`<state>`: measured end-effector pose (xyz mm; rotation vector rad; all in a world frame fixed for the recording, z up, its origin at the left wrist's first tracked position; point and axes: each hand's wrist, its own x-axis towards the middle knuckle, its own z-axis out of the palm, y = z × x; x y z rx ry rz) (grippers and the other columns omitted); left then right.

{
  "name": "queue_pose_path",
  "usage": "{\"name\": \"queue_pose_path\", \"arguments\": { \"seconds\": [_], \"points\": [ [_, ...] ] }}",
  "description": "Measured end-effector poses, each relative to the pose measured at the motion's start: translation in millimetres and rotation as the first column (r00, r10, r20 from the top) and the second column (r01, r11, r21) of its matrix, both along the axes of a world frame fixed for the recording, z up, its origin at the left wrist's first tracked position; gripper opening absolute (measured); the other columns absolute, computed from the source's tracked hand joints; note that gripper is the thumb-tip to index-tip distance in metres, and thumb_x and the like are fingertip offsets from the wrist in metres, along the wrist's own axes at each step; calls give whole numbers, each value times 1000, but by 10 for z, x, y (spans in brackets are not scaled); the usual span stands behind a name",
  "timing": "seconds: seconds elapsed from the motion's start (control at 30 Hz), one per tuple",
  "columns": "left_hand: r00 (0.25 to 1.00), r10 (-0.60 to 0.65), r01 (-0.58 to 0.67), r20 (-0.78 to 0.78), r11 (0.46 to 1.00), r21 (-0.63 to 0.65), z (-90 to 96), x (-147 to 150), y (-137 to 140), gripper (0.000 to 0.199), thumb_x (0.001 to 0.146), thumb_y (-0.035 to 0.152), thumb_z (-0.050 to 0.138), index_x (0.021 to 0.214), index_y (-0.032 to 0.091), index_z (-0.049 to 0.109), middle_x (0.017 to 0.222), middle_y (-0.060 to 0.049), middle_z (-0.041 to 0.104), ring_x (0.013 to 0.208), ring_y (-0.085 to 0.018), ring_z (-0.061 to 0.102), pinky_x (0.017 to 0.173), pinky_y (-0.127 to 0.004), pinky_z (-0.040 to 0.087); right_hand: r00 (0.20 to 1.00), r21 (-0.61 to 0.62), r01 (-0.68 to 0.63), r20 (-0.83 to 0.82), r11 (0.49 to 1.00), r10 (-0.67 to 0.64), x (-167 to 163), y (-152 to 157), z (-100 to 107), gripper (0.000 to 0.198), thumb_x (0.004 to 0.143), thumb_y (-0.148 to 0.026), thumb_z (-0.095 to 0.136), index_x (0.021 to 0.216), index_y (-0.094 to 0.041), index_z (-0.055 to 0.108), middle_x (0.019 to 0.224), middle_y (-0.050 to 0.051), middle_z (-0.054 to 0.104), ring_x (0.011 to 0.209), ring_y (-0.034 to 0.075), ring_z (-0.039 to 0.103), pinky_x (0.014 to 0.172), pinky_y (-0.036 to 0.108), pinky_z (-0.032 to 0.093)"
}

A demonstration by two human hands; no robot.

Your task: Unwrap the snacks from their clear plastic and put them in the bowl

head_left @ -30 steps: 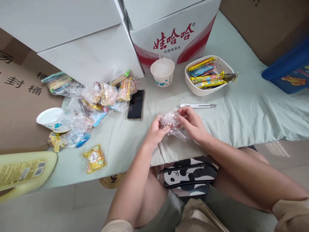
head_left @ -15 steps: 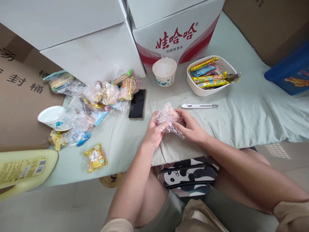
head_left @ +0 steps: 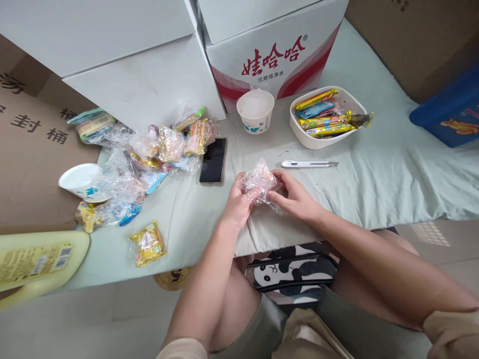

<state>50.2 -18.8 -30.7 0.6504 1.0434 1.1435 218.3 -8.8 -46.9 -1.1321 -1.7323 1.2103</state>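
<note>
Between my two hands is a crinkled clear plastic bag (head_left: 261, 180) with something pinkish inside that I cannot make out. My left hand (head_left: 241, 202) is closed around its left side, thumb across the front. My right hand (head_left: 294, 197) grips the right side, thumb and fingers on the loose plastic. Just beyond my right hand lies a white utility knife (head_left: 307, 164) with its blade out. A black phone (head_left: 213, 160) lies to the left of the bag. Farther back stands a paper cup (head_left: 255, 113) with clear plastic in it.
A white tub (head_left: 318, 141) holds several snack packets. Wrapped snacks (head_left: 170, 144) are heaped at the left beside a tipped paper cup (head_left: 80, 180). A yellow packet (head_left: 148, 243) lies near the front edge. White cartons (head_left: 277, 55) stand behind; a blue container (head_left: 449, 109) is at right.
The loose plastic at the lower right of the bag is gathered in closer to my right thumb. Both hands stay in nearly the same place.
</note>
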Motion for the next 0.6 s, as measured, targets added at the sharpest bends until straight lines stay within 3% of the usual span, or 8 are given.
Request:
{"name": "queue_pose_path", "arguments": {
  "seconds": [0.13,0.6],
  "points": [
    [999,-46,46,0,999,-16,-1,0,-14,45,58,27,87,93,21,58,87,1,67,81,-15,64,72,-27,49,1000,-42,16,-21,999,-17,-12,-2,16,39,86,-46,63,112,-19,54,101,9,67,84,21,62,71,36,50],
    [997,-75,76,14,997,-13,-3,-8,-4,47,57,28,88,93,20,59,86,1,67,80,-15,63,72,-27,49,1000,-33,16,-25,999,-17,0,5,13,32,88,-44,60,108,-19,55,98,7,68,84,20,61,73,35,49]
  ]
}}
